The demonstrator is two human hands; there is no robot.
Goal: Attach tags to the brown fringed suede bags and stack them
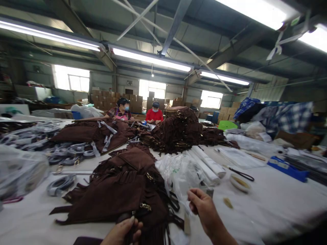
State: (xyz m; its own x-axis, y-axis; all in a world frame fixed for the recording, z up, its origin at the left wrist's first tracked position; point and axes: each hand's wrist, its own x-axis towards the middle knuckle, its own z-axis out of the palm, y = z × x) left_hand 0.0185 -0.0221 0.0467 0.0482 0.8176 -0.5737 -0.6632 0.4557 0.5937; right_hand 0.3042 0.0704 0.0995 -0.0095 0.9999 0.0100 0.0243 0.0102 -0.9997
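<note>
A brown fringed bag (109, 194) with gold-coloured metal clips lies in front of me on top of other brown bags. My left hand (125, 231) is closed at its lower edge, thumb and fingers pinching a dark brown strap by a small metal fitting. Past the bag's right side, my right hand (203, 209) is raised with its fingers curled into a pinch. Just beyond those fingertips lies a crumpled clear plastic bag (178, 168). Whether the fingers grip its edge or some other small thing cannot be made out.
Brown fringed bags are stacked high (178, 129) at the back. Coiled grey straps (61, 183) lie left. Rolled white sheets (204, 163), a tape roll (240, 183) and a blue holder (288, 168) are right. Two people (154, 115) sit across the table.
</note>
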